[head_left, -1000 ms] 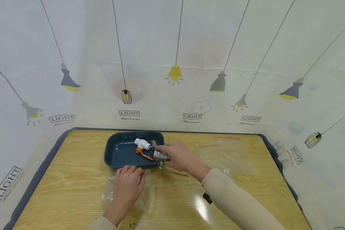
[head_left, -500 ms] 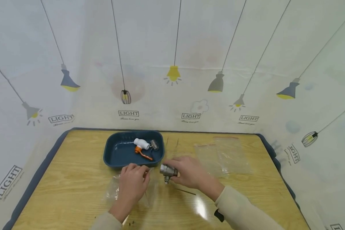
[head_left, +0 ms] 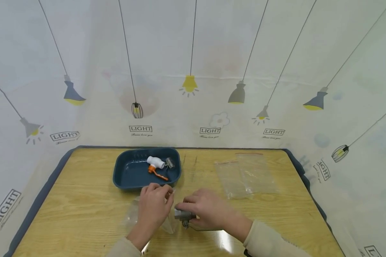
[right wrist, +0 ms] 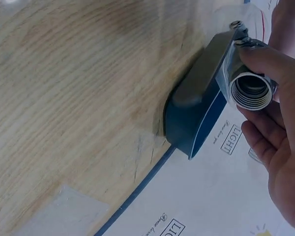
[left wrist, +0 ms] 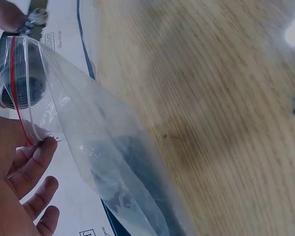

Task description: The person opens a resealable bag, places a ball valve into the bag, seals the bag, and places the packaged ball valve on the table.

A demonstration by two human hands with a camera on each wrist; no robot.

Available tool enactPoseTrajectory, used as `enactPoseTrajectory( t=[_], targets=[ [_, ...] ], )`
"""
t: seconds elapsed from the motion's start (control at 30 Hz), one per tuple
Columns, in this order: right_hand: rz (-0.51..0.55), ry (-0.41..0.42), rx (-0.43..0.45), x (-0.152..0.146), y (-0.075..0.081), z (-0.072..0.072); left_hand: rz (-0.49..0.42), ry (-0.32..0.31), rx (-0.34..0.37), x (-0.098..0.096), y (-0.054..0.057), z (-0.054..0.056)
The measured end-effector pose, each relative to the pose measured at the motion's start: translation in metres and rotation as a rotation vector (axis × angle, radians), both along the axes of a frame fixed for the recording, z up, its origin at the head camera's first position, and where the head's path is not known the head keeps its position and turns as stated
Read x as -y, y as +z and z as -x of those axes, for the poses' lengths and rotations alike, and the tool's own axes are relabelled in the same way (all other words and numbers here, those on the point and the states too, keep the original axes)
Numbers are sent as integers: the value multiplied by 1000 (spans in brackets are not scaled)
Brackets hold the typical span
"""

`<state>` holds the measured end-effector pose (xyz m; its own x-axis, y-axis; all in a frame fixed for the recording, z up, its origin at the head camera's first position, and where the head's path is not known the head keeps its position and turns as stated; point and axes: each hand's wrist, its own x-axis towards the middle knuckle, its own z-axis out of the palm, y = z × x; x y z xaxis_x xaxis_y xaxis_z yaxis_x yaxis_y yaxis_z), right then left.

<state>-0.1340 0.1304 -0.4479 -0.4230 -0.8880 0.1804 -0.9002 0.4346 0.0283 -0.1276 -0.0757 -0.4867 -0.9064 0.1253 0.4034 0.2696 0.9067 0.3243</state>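
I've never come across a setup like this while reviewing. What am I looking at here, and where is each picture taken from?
There is no machine: these are a person's bare hands. The wide view comes from a camera worn on the head; the two close-ups come from cameras on the left and right wrists.

On the wood-grained table sit a dark blue rectangular tray, holding a white plastic valve with an orange handle and a small silvery metal piece, and two flat clear plastic bags.

The left hand pinches a clear, red-lined zip bag near its mouth. The right hand holds a grey metal threaded fitting close to it.
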Motion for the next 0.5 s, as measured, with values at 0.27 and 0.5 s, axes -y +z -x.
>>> enactPoseTrajectory(
  t=[0.27, 0.5],
  targets=[
    [-27, -7, -10, 6, -10, -5, -35, -12, 51, -5, 4, -5],
    [24, -187, 60, 5, -13, -1, -35, -20, 60, -6, 6, -7]
  ],
)
